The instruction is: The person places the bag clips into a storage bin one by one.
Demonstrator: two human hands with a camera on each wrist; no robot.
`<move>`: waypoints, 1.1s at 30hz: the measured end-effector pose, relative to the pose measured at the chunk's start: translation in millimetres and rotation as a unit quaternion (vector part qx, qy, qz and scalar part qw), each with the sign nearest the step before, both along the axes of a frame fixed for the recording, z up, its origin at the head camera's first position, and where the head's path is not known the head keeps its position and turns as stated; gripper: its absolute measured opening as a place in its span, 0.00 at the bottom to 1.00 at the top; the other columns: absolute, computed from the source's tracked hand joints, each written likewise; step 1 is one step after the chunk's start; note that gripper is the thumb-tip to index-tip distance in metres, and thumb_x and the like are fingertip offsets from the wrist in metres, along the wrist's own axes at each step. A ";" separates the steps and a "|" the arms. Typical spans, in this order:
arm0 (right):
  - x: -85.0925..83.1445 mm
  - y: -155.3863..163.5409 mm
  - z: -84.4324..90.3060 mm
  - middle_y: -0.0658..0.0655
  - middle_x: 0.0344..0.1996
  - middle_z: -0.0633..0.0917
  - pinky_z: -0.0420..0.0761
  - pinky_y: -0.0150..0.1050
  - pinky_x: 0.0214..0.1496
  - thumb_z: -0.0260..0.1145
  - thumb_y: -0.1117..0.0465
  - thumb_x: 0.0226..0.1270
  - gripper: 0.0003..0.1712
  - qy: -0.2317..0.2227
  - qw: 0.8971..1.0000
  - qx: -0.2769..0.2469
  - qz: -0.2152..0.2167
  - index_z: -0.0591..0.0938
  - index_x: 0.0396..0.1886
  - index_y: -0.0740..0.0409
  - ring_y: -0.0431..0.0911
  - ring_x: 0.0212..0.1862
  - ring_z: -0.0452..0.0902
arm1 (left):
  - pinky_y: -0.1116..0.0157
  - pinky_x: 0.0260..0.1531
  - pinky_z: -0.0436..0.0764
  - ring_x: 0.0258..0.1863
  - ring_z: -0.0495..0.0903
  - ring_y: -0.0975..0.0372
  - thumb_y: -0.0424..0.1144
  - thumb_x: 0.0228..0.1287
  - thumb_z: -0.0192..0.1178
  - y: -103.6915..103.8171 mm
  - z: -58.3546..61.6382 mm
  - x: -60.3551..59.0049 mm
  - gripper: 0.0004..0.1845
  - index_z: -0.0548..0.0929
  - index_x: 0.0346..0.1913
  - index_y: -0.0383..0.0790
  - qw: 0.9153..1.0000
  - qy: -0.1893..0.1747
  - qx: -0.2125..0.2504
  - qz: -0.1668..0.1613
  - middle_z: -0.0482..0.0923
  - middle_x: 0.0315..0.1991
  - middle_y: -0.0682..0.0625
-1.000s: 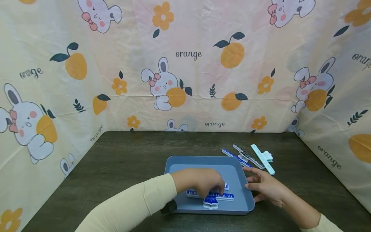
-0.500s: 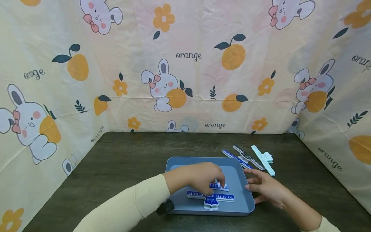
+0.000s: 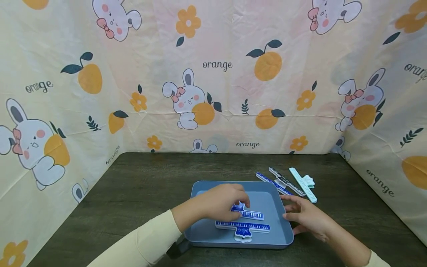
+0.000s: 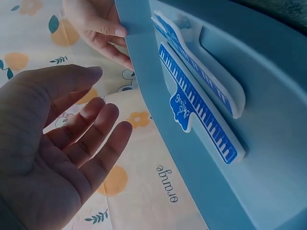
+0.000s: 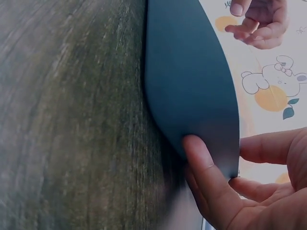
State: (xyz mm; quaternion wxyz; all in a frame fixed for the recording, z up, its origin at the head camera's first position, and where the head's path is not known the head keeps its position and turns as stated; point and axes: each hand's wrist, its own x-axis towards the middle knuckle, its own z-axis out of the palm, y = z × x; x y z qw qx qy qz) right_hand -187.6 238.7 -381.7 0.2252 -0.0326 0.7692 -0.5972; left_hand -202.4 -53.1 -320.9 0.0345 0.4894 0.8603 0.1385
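Two blue-and-white piano-key music clips lie inside a blue-grey tray (image 3: 271, 202). The front clip (image 3: 243, 231) lies crosswise, its grip facing the near side. Behind it, the rear clip (image 3: 252, 215) has its grip facing away, its left part hidden by my left hand (image 3: 224, 203). In the left wrist view that hand (image 4: 62, 139) is apart from both clips, fingers loosely bent and holding nothing. My right hand (image 3: 308, 217) touches the tray's right side. One fingertip rests against the outer wall (image 5: 192, 72) and others meet the rim.
Behind the tray's right corner, a blue clip (image 3: 271, 182), a black clip (image 3: 289, 183) and a mint-green clip (image 3: 303, 184) lie on the dark wooden table (image 3: 150, 178). A printed cloth (image 3: 230, 92) walls in the back and sides.
My left hand has drawn away from the clips, up and to the left, uncovering more of the rear clip. The clips stay put, and my right hand keeps touching the tray.
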 end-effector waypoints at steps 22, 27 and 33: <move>4.7 -4.5 0.1 0.76 0.58 0.73 0.85 0.52 0.36 0.61 0.73 0.63 0.37 0.057 0.997 0.049 -0.026 0.59 0.71 0.74 0.55 0.46 0.82 | 0.68 0.31 0.78 0.32 0.78 0.65 0.34 0.56 0.67 -52.9 1.0 14.6 0.08 0.85 0.40 0.46 0.965 0.080 0.150 0.202 0.79 0.36 0.57; 6.2 -5.9 1.2 0.75 0.59 0.73 0.85 0.50 0.36 0.61 0.73 0.62 0.35 0.075 0.994 0.067 -0.032 0.62 0.69 0.74 0.54 0.45 0.82 | 0.69 0.29 0.78 0.30 0.77 0.68 0.30 0.52 0.66 -65.9 -1.3 15.4 0.10 0.85 0.36 0.47 0.944 0.092 0.184 0.257 0.79 0.34 0.59; 5.5 -6.0 2.1 0.73 0.58 0.74 0.85 0.50 0.37 0.62 0.74 0.62 0.32 0.079 0.994 0.069 -0.037 0.65 0.66 0.75 0.53 0.45 0.81 | 0.70 0.27 0.77 0.27 0.75 0.67 0.27 0.50 0.66 -80.3 -4.1 15.6 0.10 0.84 0.34 0.46 0.929 0.093 0.203 0.295 0.77 0.31 0.59</move>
